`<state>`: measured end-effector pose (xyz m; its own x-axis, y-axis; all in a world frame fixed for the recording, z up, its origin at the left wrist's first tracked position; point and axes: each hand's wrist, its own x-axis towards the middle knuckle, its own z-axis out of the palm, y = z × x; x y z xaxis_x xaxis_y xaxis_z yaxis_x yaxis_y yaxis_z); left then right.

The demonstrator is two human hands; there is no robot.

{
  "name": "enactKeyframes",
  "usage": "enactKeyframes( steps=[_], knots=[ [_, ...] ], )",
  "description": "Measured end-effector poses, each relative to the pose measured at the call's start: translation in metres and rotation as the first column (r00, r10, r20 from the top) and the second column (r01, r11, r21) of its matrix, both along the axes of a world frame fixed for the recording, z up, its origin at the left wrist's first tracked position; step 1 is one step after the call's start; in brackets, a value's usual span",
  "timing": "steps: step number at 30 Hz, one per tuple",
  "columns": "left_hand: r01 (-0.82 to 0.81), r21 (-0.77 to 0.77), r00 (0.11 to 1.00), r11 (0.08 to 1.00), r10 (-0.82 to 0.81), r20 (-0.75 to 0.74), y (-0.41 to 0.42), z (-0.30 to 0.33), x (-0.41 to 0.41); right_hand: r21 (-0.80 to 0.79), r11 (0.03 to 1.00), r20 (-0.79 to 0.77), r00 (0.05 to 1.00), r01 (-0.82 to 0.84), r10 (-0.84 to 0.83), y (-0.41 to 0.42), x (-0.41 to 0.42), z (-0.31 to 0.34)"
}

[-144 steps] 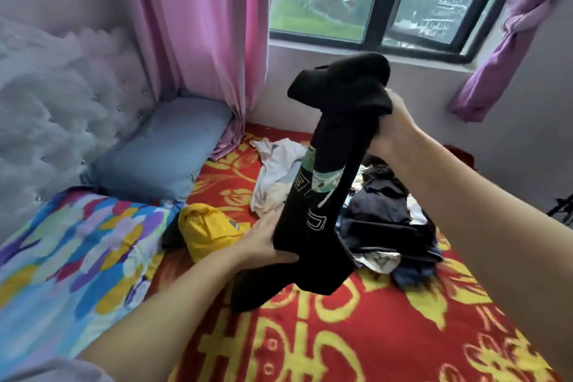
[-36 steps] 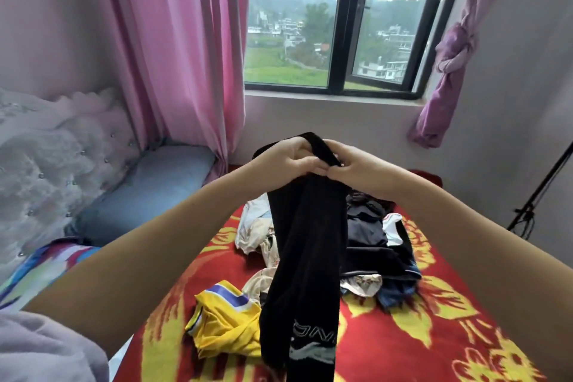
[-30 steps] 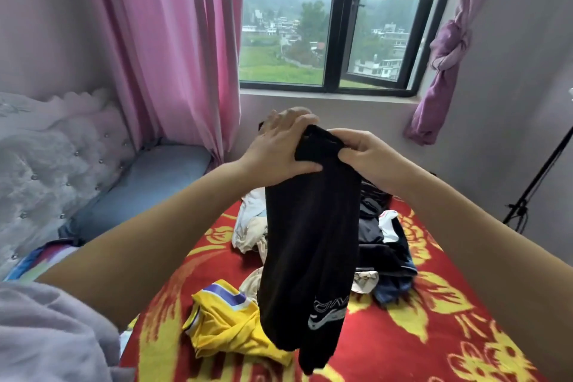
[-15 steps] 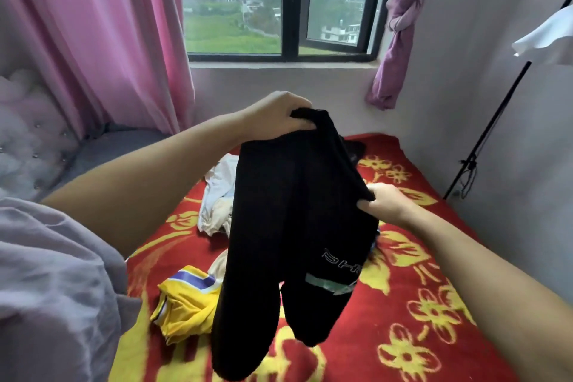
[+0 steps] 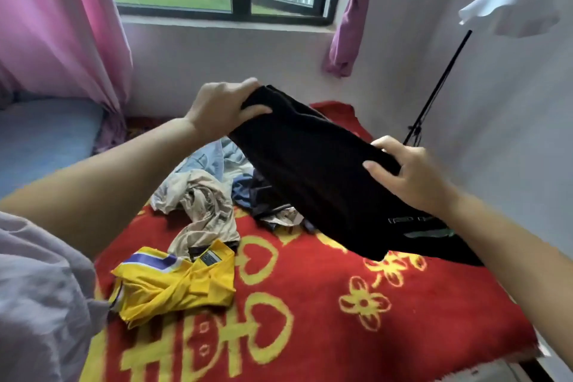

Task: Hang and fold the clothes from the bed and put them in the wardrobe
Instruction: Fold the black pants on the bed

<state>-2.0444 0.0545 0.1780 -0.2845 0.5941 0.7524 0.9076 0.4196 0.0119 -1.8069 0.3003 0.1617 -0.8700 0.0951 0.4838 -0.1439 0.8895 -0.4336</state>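
A pair of black trousers point(image 5: 310, 170) with a small printed logo stretches slantwise above the bed. My left hand point(image 5: 220, 108) grips its upper end, thumb over the cloth. My right hand point(image 5: 409, 174) grips the cloth lower down on the right, fingers curled round a fold. The legs hang past my right wrist toward the red blanket point(image 5: 310, 304). Under the trousers lies a heap of dark clothes point(image 5: 266, 198). A beige garment point(image 5: 204, 211) and a yellow jersey point(image 5: 176, 282) lie on the blanket to the left.
A light blue garment point(image 5: 214, 161) lies behind the beige one. A blue pillow point(image 5: 43, 136) sits at the left under the pink curtain point(image 5: 59, 25). A black stand point(image 5: 440, 80) with a white lamp shade point(image 5: 511, 3) leans at the right wall. The wardrobe is out of view.
The view has swung right and down. My right hand slid down the trousers and pulled them out to the right, so the cloth now lies slanted instead of hanging straight.
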Motion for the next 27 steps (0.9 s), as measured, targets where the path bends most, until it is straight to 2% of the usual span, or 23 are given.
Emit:
enactKeyframes(
  steps=[3,5,7,9,11,12,13,14,17,20,23,27],
  knots=[
    [0.071,-0.168,0.996,0.983,-0.079,-0.038,-0.063,-0.074,0.012,0.135,0.987,0.187,0.98,-0.092,0.066,-0.062,0.005,-0.076],
    [0.109,-0.375,0.994,0.921,-0.106,0.028,-0.114,-0.139,0.02,0.189,0.973,0.414,0.909,-0.133,0.044,-0.118,0.009,-0.151],
    [0.1,-0.572,0.994,0.814,-0.05,0.102,-0.17,-0.212,0.034,0.198,0.951,0.711,0.703,-0.238,0.028,-0.18,0.02,-0.231],
    [0.074,-0.728,0.978,0.681,0.092,0.185,-0.225,-0.282,0.056,0.034,0.923,0.907,0.401,-0.383,0.133,-0.237,0.042,-0.299],
    [0.094,-0.858,0.908,0.505,0.31,0.282,-0.269,-0.337,0.081,-0.179,0.893,0.956,0.141,-0.412,0.257,-0.282,0.063,-0.343],
    [0.125,-0.895,0.867,0.429,0.392,0.309,-0.285,-0.361,0.094,-0.246,0.889,0.951,0.082,-0.386,0.299,-0.296,0.071,-0.357],
    [0.164,-0.918,0.842,0.361,0.434,0.321,-0.295,-0.381,0.107,-0.287,0.895,0.943,0.065,-0.342,0.327,-0.303,0.076,-0.367],
    [0.204,-0.913,0.829,0.353,0.434,0.353,-0.296,-0.398,0.119,-0.306,0.907,0.938,0.071,-0.289,0.339,-0.302,0.079,-0.373],
    [0.304,-0.876,0.804,0.374,0.392,0.447,-0.261,-0.427,0.151,-0.282,0.952,0.944,0.141,-0.12,0.297,-0.261,0.085,-0.389],
    [0.379,-0.845,0.751,0.377,0.408,0.519,-0.191,-0.446,0.176,-0.186,0.965,0.964,0.225,0.182,0.144,-0.181,0.093,-0.403],
    [0.433,-0.766,0.658,0.476,0.414,0.629,-0.102,-0.457,0.197,-0.165,0.845,0.961,0.276,0.509,0.021,-0.086,0.095,-0.424],
    [0.435,-0.682,0.482,0.588,0.487,0.728,0.004,-0.489,0.225,-0.18,0.698,0.915,0.379,0.693,-0.14,0.03,0.068,-0.467]
  ],
)
